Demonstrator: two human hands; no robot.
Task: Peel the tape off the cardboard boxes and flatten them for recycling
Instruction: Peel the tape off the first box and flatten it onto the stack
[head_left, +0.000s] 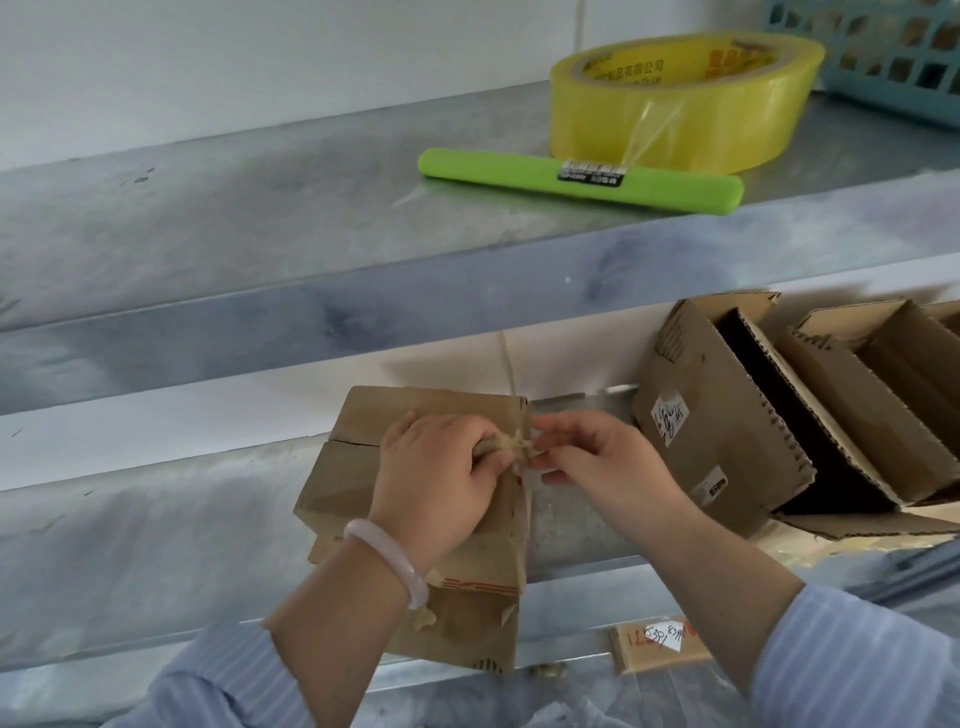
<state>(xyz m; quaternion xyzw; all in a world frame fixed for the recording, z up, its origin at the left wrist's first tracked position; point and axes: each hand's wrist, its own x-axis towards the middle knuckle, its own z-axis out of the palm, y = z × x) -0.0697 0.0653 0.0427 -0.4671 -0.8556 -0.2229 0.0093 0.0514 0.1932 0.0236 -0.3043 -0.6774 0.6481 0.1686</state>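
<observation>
cardboard box (353, 467) lying on the lower metal shelf (156, 545), both hands working tape on it
box's long axis is running from the shelf's front lip back toward the wall, far end pointing away from the person, near end hanging past the lip. left hand (436, 478) is resting on the box top, fingers curling round a crumpled tape wad (498, 447); right hand (597, 462) is pinching the same wad at the box's right edge. open boxes (727, 431) are sitting just to the right.

Head view, close, downward onto shelves (311, 291)
</observation>
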